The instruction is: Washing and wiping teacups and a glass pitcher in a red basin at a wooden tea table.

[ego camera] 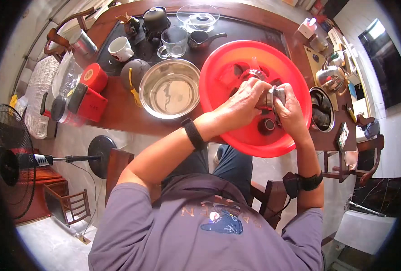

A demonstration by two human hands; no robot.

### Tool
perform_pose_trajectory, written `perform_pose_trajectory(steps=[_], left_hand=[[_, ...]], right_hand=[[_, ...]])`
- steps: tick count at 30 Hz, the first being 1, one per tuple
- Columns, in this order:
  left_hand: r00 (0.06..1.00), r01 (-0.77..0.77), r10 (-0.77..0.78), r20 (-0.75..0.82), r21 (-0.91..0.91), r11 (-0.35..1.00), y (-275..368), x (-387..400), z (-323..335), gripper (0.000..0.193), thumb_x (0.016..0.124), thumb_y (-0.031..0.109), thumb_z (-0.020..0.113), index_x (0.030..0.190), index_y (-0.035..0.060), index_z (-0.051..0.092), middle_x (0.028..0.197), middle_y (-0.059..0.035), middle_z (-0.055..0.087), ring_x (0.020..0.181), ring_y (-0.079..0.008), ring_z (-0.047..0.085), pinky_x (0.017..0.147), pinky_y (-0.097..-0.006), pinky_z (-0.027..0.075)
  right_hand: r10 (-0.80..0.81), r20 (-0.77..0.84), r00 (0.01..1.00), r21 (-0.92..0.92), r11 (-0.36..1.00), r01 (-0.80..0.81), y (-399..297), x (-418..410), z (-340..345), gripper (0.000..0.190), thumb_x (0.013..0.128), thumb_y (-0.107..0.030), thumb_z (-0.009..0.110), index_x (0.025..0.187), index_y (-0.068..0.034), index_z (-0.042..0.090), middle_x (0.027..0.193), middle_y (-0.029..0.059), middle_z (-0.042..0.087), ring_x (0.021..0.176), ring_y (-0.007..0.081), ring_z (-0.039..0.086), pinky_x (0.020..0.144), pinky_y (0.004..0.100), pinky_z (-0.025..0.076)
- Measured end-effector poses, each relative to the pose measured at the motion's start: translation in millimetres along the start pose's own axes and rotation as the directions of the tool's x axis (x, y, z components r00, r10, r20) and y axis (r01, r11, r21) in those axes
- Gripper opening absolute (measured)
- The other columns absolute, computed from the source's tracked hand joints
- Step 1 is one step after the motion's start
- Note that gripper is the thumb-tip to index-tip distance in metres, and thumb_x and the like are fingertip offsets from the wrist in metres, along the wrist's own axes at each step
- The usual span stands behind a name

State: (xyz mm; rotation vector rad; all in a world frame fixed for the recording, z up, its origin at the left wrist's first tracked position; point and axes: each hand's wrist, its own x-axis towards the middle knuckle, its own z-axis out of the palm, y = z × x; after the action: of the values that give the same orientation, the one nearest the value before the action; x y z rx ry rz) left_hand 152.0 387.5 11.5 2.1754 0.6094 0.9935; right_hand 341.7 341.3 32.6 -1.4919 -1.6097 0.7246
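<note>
Both of my hands are over a red plastic basin (217, 132) on the table's front edge. My left hand (243, 103) grips a small dark vessel with a shiny rim (269, 99) from the left. At the rim, my right hand (290, 111) holds a grey cloth-like piece (280, 95), whose exact kind I cannot tell. Below them, a small dark cup (266, 126) lies in the basin. A clear glass piece (254, 69) and several dark pieces are beyond my fingers, partly hidden by them.
Left of the basin stands a steel bowl (170, 89) with liquid in it. A glass mug (175, 42), a white mug (120, 49) and a dark side-handled pot (202, 39) are behind. On the right are a steel pot (322, 110), a kettle (331, 78) and a phone (342, 135).
</note>
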Motion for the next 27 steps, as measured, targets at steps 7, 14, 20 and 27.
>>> perform_pose_trajectory(steps=[7, 14, 20, 27], left_hand=[[0.991, 0.097, -0.102, 0.087, 0.063, 0.993, -0.5, -3.0, -2.7, 0.051, 0.076, 0.003, 0.073, 0.120, 0.0018, 0.046, 0.113, -0.0204, 0.053, 0.112, -0.0414, 0.051, 0.095, -0.0452, 0.044], [0.961, 0.151, -0.134, 0.240, -0.051, 0.987, -0.6, 4.7, -8.4, 0.048, 0.078, 0.006, 0.073, 0.119, -0.0004, 0.049, 0.111, -0.0219, 0.061, 0.103, -0.0362, 0.061, 0.089, -0.0406, 0.050], [0.958, 0.240, -0.181, 0.223, -0.273, 0.932, 4.2, 5.6, -11.5, 0.049, 0.074, 0.001, 0.073, 0.119, -0.0002, 0.053, 0.111, -0.0197, 0.062, 0.101, -0.0289, 0.064, 0.084, -0.0357, 0.052], [0.990, -0.063, 0.071, -0.124, 0.071, 0.995, 1.4, 7.2, -4.6, 0.055, 0.070, 0.000, 0.075, 0.120, 0.0022, 0.052, 0.110, -0.0180, 0.058, 0.105, -0.0369, 0.059, 0.091, -0.0410, 0.049]], right_hand=[[-0.114, 0.018, 0.993, -0.170, 0.979, 0.116, -11.0, -0.3, 9.5, 0.020, 0.093, -0.012, 0.058, 0.107, -0.004, 0.047, 0.082, 0.0211, 0.062, 0.077, 0.0420, 0.065, 0.064, 0.0464, 0.048], [-0.419, 0.233, 0.878, -0.581, 0.664, 0.471, -32.2, 7.1, -4.7, 0.020, 0.091, -0.003, 0.056, 0.110, -0.004, 0.047, 0.093, 0.0194, 0.062, 0.087, 0.0422, 0.063, 0.069, 0.0467, 0.051], [-0.469, 0.141, 0.872, -0.428, 0.765, 0.481, -33.1, 13.1, -7.4, 0.016, 0.093, -0.013, 0.057, 0.105, -0.004, 0.052, 0.100, 0.0177, 0.063, 0.086, 0.0378, 0.066, 0.070, 0.0450, 0.052], [-0.024, 0.121, 0.992, 0.129, 0.992, 0.008, -20.2, 9.5, -10.5, 0.017, 0.093, -0.015, 0.061, 0.106, -0.004, 0.057, 0.099, 0.0200, 0.065, 0.087, 0.0351, 0.067, 0.075, 0.0407, 0.051]])
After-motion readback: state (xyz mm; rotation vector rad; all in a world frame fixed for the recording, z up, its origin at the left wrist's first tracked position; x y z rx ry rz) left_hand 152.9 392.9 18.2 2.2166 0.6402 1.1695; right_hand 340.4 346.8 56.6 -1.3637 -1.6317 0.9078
